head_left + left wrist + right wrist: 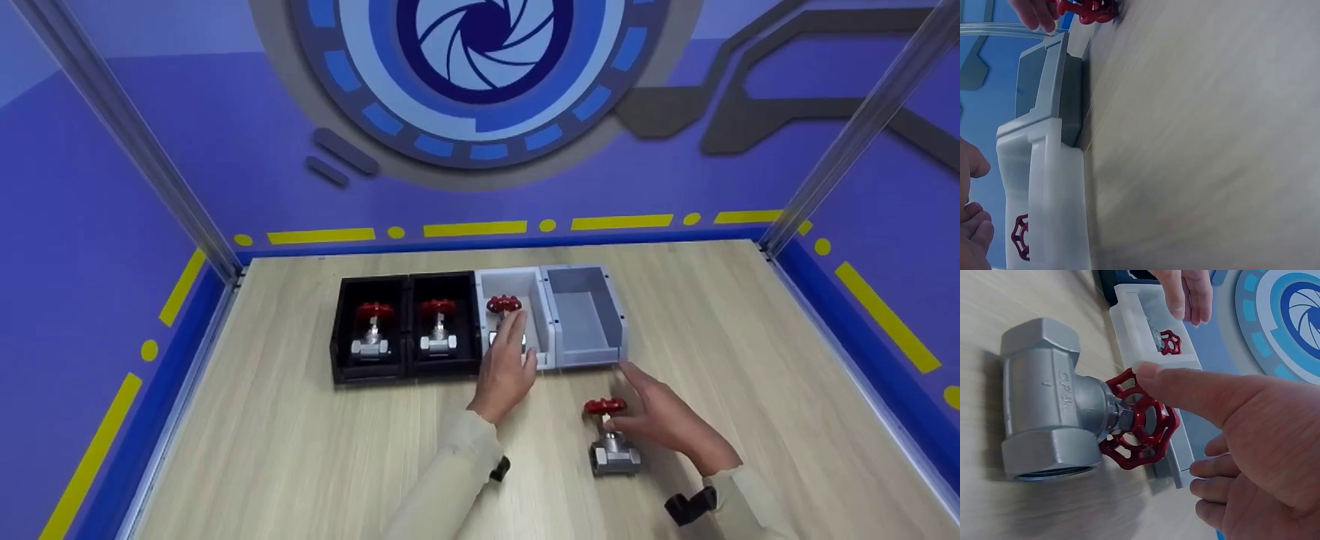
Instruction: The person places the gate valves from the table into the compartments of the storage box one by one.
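A metal gate valve with a red handwheel (615, 454) stands on the table in front of the bins. My right hand (667, 416) is beside it, thumb out over the edge of the handwheel and fingers apart from it; whether the thumb touches cannot be told. In the right wrist view, the valve body (1044, 396) looms large. My left hand (504, 375) reaches over the white bin (534, 296), fingers fairly straight. Inside that bin is another valve (503, 303), partly hidden by the hand in the head view; a gap shows between them in the right wrist view.
Left of the white bin, two joined black bins (342, 315) hold one valve (370, 345) and another valve (438, 341). A grey bin (581, 319) adjoins the white one on the right. Printed purple walls (225, 150) and metal posts (135, 142) enclose the wooden table (262, 435).
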Demonstrator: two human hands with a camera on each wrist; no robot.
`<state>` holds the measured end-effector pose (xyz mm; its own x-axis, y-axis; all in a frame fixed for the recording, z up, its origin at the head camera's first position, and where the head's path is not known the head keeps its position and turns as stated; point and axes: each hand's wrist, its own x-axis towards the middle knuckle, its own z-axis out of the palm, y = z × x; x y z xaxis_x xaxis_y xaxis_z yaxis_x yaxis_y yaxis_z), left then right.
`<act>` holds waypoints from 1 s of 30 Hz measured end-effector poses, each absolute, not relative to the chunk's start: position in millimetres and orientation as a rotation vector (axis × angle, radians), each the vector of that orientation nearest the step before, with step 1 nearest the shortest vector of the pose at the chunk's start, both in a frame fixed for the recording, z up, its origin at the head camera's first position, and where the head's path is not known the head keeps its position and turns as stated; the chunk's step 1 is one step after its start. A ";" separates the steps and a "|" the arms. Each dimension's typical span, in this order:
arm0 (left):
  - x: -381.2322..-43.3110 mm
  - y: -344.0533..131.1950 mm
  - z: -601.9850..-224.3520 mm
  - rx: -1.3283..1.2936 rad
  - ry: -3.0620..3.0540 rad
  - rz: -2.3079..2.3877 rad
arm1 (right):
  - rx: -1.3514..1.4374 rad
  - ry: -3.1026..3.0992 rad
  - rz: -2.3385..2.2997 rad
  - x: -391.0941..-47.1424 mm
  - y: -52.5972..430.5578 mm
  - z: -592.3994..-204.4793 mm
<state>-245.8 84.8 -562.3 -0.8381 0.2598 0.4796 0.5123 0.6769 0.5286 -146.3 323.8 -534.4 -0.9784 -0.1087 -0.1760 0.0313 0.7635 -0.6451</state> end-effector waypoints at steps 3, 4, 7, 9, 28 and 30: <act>-245.5 93.0 -561.9 -0.628 -2.539 -0.984 | -0.079 2.765 -1.036 -144.5 324.2 -535.4; -245.5 95.5 -561.5 -0.639 -2.536 -0.995 | -0.088 2.772 -1.042 -144.0 324.4 -535.6; -245.5 100.9 -560.5 -0.661 -2.533 -1.018 | -0.112 2.784 -1.042 -142.7 325.3 -536.3; -245.6 102.8 -560.1 -0.664 -2.533 -1.033 | -0.120 2.783 -1.029 -141.5 325.9 -536.5; -250.4 109.2 -558.0 -0.651 -2.633 -1.056 | -0.295 2.706 -0.907 -126.2 327.9 -544.2; -250.4 110.3 -558.1 -0.662 -2.618 -1.069 | -0.313 2.713 -0.885 -125.3 327.8 -544.4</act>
